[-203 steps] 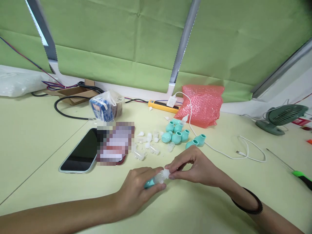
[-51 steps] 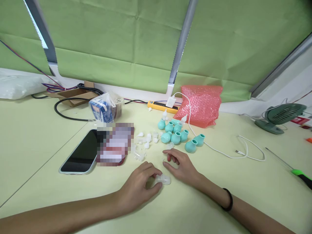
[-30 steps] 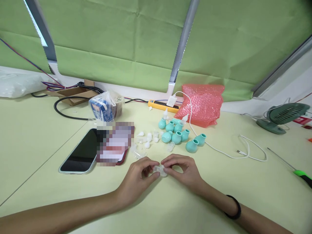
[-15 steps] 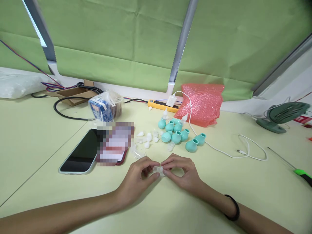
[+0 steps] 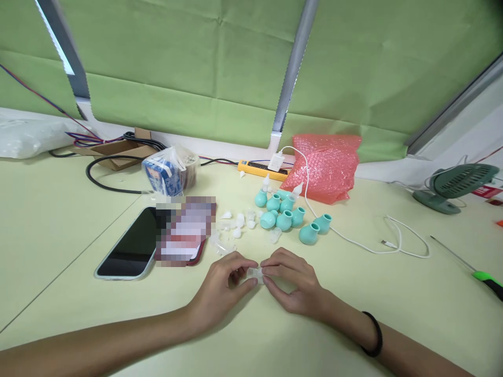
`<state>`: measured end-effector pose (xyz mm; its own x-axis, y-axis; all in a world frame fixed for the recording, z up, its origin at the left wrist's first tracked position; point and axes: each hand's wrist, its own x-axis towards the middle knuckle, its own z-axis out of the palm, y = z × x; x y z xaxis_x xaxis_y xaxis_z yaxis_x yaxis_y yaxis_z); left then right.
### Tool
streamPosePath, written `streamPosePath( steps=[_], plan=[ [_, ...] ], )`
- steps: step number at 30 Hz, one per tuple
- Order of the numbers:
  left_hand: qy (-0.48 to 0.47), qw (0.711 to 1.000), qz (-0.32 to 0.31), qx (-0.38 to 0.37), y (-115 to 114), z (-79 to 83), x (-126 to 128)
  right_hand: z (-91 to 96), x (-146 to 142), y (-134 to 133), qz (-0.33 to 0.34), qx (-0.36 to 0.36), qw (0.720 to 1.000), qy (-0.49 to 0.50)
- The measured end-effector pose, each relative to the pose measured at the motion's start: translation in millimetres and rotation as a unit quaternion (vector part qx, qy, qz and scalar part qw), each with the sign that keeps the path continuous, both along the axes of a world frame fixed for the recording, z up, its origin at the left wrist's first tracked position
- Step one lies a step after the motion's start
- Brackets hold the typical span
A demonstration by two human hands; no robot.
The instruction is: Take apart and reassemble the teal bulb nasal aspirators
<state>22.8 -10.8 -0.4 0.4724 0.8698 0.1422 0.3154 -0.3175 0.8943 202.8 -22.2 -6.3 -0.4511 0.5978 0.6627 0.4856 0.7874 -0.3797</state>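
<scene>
Between my two hands, low over the table, is a small clear plastic piece (image 5: 254,274), partly covered by fingertips. My left hand (image 5: 223,283) pinches its left end with thumb and forefinger. At its right end, the fingertips of my right hand (image 5: 294,280) are closed on it. Beyond the hands stand several teal rubber bulbs (image 5: 284,221), two of them carrying clear pointed tips. Left of the bulbs lie several small white nozzle tips (image 5: 237,232) and some clear plastic pieces (image 5: 222,245). Another clear piece (image 5: 275,235) rests just in front of the bulbs.
Two phones, a black-screened one (image 5: 129,246) and a red-cased one (image 5: 200,251), lie at left. Behind are a bagged blue package (image 5: 163,175), a yellow power strip (image 5: 251,170) and a pink bubble-wrap bag (image 5: 326,170). A white cable (image 5: 353,246), screwdriver (image 5: 481,276) and green fan (image 5: 459,180) are at right.
My right hand's fingers have shifted slightly around the clear piece, the hand turning a little. My left hand stays in place, and the things on the table have not moved.
</scene>
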Motion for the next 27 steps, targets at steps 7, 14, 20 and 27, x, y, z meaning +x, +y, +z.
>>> streamPosePath(
  steps=[7, 14, 20, 27],
  plan=[
    [-0.003, 1.000, 0.001, 0.000, -1.2, 2.4, -0.4, 1.6, 0.5, -0.2, 0.005, -0.015, 1.000, -0.006],
    [-0.025, 1.000, -0.001, -0.013, -1.5, 1.3, -0.2, 3.8, -3.4, -3.0, 0.010, -0.082, 0.995, 0.063],
    [-0.108, 0.994, -0.015, 0.014, -4.2, 3.3, -1.8, 6.0, -1.6, 1.0, 0.007, -0.374, 0.895, 0.243],
    [-0.111, 0.992, -0.031, 0.047, -5.4, 4.1, -0.9, 6.6, -1.2, 2.1, 0.040, -0.479, 0.848, 0.224]
  ],
)
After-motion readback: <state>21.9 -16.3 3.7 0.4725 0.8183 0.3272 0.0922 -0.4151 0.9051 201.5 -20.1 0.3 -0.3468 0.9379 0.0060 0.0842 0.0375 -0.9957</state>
